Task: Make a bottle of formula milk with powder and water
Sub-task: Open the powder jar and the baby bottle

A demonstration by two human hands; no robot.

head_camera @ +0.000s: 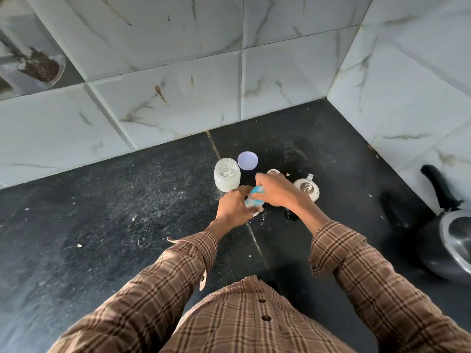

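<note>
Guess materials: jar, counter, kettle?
Jar: likely translucent plastic, cloudy walls dusted with powder; glass not excluded. Counter: dark polished stone, speckled, with a seam. Kettle: brushed metal, reflective sheen, black handle probably plastic.

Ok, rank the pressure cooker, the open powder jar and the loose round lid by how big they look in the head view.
1. pressure cooker, though cut off and nearer the camera
2. powder jar
3. round lid

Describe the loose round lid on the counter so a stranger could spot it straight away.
Start at the black countertop where it meets the white tiled wall, and find the open powder jar standing just beyond the person's left hand. The lid lies flat beside that jar, on the wall side. It is the only pale lilac disc there, and neither hand touches it.
</note>
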